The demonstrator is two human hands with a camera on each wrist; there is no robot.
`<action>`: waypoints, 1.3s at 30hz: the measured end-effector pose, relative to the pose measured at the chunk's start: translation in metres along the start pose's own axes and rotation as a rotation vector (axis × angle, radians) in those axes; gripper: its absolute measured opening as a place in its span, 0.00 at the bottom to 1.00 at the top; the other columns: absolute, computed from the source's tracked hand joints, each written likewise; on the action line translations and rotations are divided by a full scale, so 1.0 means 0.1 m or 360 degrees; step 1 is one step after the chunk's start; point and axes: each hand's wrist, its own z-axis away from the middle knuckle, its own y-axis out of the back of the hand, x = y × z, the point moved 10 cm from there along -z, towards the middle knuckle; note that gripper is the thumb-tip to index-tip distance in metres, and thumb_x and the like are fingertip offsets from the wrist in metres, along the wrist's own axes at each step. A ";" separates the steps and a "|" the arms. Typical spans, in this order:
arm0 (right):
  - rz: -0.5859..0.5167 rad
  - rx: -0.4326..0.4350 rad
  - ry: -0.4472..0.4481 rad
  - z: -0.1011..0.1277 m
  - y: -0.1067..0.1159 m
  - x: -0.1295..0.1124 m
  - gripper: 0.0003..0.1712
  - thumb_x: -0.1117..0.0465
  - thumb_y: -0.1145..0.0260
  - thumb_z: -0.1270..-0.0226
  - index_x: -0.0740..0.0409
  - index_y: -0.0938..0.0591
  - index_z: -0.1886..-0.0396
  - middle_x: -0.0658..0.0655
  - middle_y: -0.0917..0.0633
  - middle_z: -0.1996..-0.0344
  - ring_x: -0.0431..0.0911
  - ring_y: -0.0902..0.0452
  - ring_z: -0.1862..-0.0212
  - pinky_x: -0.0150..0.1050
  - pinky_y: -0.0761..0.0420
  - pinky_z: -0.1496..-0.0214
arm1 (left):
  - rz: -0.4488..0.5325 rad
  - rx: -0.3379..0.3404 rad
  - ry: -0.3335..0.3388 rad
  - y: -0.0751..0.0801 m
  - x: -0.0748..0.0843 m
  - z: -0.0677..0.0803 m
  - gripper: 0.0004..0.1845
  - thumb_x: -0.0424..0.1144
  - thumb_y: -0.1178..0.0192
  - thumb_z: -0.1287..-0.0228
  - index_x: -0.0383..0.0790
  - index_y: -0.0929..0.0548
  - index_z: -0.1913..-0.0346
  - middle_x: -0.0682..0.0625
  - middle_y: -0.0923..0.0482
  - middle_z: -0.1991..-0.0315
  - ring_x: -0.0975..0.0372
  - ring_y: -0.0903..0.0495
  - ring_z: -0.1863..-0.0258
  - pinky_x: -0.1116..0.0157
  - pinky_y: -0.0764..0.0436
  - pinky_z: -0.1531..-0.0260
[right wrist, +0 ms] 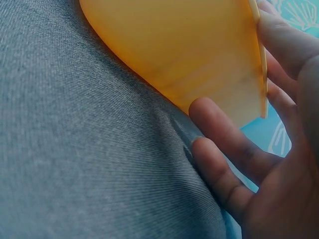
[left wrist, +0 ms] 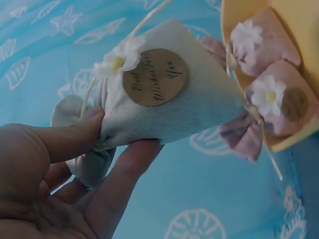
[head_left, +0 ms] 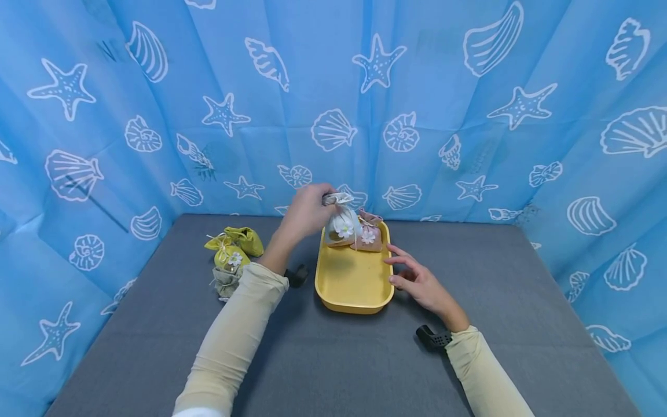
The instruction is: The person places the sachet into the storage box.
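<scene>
Head view: at centre frame the left hand (head_left: pixel 307 213) pinches the gathered neck of a white fabric drawstring pouch with a daisy trim (head_left: pixel 342 225), its base at the far end of the shallow yellow plastic tray (head_left: pixel 353 292) on the grey cloth-covered bench (head_left: pixel 339 359); the step in hand appears to be setting this pouch into the tray, and the next move would call for lowering it until it rests beside the pouches already there, then loosening the pinch. The right hand (head_left: pixel 421 282), right of centre, lies with relaxed, spread fingers against the tray's right rim, holding nothing. Count: one tray; one white pouch; two pink fabric pouches with daisies (head_left: pixel 369 234) in the tray's far end; at left of centre, on the bench, two yellow-green pouches (head_left: pixel 235 246) and one grey pouch (head_left: pixel 226 282). Left wrist view: thumb and fingers (left wrist: pixel 124 174) clamp the white pouch's neck at lower left; its round brown tag (left wrist: pixel 155 76) faces the camera, and both pink pouches show at upper right. Right wrist view: the fingers (right wrist: pixel 227 142) lie loosely extended on the bench, touching the tray's outer wall at right of frame.
</scene>
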 end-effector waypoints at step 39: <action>-0.0010 -0.0019 0.0022 -0.01 0.01 0.03 0.22 0.57 0.37 0.23 0.53 0.24 0.33 0.52 0.42 0.18 0.50 0.21 0.58 0.37 0.20 0.63 | -0.0032 -0.0759 0.0373 -1.42 -0.12 -0.30 0.18 0.34 0.38 0.29 0.40 0.21 0.38 0.45 0.22 0.44 0.62 0.26 0.76 0.62 0.16 0.70</action>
